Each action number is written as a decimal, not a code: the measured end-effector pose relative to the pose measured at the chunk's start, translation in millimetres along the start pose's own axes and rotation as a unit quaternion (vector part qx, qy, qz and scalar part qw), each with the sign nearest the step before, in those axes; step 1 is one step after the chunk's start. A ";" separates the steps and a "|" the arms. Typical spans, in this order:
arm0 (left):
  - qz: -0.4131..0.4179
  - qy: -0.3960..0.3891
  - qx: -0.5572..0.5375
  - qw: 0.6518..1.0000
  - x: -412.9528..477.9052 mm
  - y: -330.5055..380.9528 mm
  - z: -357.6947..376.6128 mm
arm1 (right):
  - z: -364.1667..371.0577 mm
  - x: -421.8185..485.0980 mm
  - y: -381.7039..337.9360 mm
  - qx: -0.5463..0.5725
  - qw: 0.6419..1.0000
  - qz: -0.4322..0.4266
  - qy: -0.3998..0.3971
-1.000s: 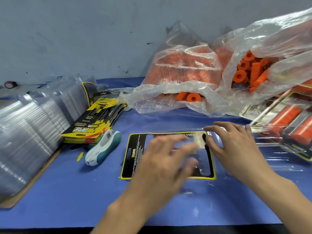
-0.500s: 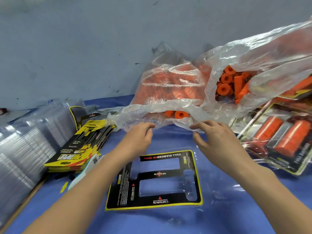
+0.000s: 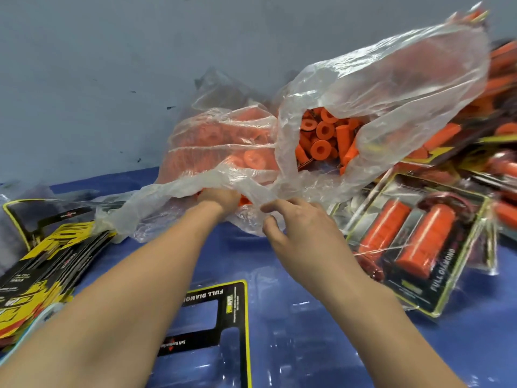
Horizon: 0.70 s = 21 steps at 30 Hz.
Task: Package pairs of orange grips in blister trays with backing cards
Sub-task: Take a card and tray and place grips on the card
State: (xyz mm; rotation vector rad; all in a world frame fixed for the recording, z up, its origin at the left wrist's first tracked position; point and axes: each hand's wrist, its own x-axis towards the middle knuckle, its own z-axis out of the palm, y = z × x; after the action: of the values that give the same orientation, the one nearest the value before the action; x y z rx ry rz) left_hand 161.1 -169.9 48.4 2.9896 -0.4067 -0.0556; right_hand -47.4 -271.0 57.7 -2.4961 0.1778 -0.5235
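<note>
Two clear plastic bags lie at the back of the blue table. The left bag [image 3: 223,141] and the right bag [image 3: 391,88] both hold several loose orange grips [image 3: 324,133]. My left hand [image 3: 221,198] reaches under the left bag's front flap; its fingers are hidden by the plastic. My right hand [image 3: 299,225] is at the bag's edge just to the right, with thumb and forefinger slightly apart against the film. A black-and-yellow backing card [image 3: 233,301] in a clear blister tray [image 3: 296,334] lies flat between my forearms.
Finished packs of orange grips [image 3: 419,247] are piled at the right. A stack of backing cards [image 3: 47,256] sits at the left, with a light-blue tool [image 3: 44,312] partly hidden by my left arm. A grey wall stands behind the bags.
Both hands left the card and tray and moved forward to the bags. My left hand has gone under the left bag's flap. The view moved closer to the bags.
</note>
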 end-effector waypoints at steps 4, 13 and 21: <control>-0.002 -0.055 0.012 0.998 -1.4 1.2 2.6 | -1.3 4.7 1.1 0.008 1.000 0.005 0.007; 0.010 -0.030 -0.036 0.999 -12.2 5.8 3.7 | 4.5 4.5 -9.0 0.021 1.000 0.010 0.019; -0.009 -0.036 -0.144 0.989 -9.8 6.4 13.3 | -0.6 -2.9 -6.3 0.052 0.998 0.022 0.040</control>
State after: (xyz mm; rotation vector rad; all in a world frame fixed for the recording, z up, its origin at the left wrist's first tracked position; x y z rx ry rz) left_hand 149.2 -175.0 36.1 2.7129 -0.3460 -0.2067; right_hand -50.3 -265.4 60.7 -2.3668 0.2303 -0.5991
